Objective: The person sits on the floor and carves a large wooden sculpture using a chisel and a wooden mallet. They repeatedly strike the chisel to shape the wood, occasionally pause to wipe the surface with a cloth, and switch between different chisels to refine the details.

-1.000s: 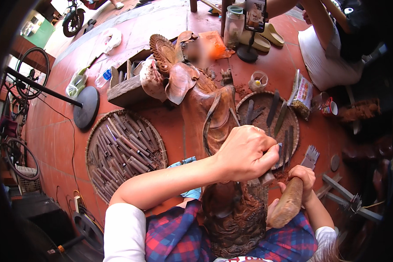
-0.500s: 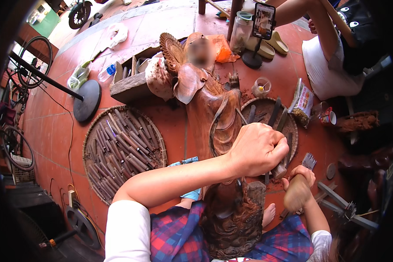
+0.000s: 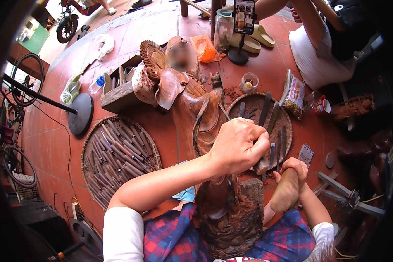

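My white fabric sleeves, ending near elbows; red-and-blue plaid cloth garment over my thighs; left hand, right hand bare.

Bag: coloured printed label, right of the frame, too small to read.
Bottle: blue label, upper left, unreadable.
Cup: red-and-white print, right side, unreadable.
Shirt: red lettering, bottom edge, cut off.

Left hand clenches wood-handled tool; right hand grips wooden mallet.
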{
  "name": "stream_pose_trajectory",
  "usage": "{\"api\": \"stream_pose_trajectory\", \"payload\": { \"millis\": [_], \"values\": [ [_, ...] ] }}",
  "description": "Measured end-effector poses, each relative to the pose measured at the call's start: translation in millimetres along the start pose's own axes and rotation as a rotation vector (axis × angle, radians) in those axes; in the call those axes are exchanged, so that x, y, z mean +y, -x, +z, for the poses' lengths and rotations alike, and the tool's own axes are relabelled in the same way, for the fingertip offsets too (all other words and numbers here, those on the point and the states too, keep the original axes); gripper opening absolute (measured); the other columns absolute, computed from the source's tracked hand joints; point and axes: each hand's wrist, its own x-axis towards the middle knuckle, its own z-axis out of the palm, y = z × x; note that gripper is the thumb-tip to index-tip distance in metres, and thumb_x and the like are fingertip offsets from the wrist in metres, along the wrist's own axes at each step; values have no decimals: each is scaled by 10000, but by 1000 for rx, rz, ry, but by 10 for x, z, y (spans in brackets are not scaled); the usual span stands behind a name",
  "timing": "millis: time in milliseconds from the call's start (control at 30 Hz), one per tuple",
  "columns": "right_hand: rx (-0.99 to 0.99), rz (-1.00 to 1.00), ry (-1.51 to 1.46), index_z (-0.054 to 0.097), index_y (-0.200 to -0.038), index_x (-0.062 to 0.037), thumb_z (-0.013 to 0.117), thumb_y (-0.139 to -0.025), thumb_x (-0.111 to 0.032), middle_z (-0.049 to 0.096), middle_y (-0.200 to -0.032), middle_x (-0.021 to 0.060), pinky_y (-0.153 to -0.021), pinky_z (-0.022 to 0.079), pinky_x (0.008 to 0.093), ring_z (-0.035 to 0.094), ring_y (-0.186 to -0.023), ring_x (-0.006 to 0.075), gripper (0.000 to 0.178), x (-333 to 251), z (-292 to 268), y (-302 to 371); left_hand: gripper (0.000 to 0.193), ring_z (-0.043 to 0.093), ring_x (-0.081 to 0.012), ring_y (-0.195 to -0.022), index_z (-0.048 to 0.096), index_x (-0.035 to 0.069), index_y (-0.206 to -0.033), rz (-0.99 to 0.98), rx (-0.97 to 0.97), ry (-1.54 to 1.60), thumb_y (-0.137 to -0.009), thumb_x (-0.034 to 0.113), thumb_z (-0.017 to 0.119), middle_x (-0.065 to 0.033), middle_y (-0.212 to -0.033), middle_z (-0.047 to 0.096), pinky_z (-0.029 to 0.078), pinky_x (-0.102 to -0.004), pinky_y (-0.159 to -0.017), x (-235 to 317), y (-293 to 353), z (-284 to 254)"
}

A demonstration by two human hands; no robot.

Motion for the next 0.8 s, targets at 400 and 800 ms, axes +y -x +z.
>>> {"api": "stream_pose_trajectory", "payload": {
  "millis": [400,800],
  "values": [
    [-1,-39,79,525,-877,-53,788,-647,-33,570,-685,78,-519,479,332,610,-574,234,350,-73,38,-182,326,547,-369,-606,502,0,-582,-65,57,-33,-840,199,517,-189,-576,512,417,-476,-598,7,-18,11],
    [4,-47,1,527,-871,-44,827,-624,-114,573,-692,85,-528,482,339,606,-569,261,394,120,112,-106,312,523,-349,-585,488,20,-563,-60,45,-60,-833,169,535,-166,-547,489,423,-453,-607,-18,-41,83]
  ]
}}
